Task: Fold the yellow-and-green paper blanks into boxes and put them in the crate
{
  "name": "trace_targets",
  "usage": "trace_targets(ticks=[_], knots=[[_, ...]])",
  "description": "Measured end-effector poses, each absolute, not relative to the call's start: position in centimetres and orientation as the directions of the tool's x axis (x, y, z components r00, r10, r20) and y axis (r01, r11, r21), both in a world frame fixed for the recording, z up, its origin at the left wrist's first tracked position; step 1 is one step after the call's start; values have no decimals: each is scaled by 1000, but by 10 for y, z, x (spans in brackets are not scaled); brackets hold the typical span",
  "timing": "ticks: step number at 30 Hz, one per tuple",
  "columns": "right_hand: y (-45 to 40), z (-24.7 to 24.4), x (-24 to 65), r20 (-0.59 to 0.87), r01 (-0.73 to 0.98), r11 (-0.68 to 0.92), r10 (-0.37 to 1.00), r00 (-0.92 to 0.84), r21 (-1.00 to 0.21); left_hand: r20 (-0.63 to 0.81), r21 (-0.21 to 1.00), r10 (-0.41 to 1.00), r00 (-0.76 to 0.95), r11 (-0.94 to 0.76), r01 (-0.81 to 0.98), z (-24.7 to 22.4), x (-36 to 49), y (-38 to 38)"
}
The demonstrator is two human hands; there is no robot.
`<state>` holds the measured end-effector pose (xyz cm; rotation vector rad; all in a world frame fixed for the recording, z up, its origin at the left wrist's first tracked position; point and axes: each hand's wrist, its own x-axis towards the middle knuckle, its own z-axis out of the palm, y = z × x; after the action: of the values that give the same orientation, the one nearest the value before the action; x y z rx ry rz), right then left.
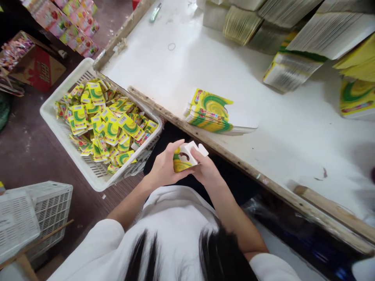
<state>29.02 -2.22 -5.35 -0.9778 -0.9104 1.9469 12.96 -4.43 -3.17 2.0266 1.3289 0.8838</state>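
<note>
A small yellow-green box (182, 164) with white end flaps standing out is held above my lap, in front of the table edge. My left hand (164, 166) wraps its left side, thumb on top and fingers beneath. On the box's right end, by the white flaps, my right hand (206, 167) grips with its thumb pressed on the white part. A short stack of flat yellow-green cartons (212, 111) lies on the white table (164, 58) just beyond my hands. To the left, a white plastic basket (101, 183) holds many filled-out small yellow boxes (113, 128).
Tall stacks of folded cartons (281, 39) stand at the table's back right. A wooden rim (240, 166) runs along its near edge. White crates (52, 210) sit at lower left, and a cardboard box (41, 70) at upper left. A small tube (155, 13) lies far back.
</note>
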Motion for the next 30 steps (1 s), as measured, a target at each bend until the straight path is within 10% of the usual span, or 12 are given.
trace_targets(ticks=[15, 23, 30], knots=[[-35, -55, 282, -242, -401, -472, 830, -503, -785, 38, 686, 951, 306, -248, 684, -26, 136, -45], [-43, -52, 287, 89, 70, 119, 938, -334, -990, 4, 726, 968, 252, -176, 664, -45, 138, -44], [-32, -57, 296, 191, 183, 270, 912, -362, -945, 32, 586, 985, 172, -158, 795, -34, 123, -36]])
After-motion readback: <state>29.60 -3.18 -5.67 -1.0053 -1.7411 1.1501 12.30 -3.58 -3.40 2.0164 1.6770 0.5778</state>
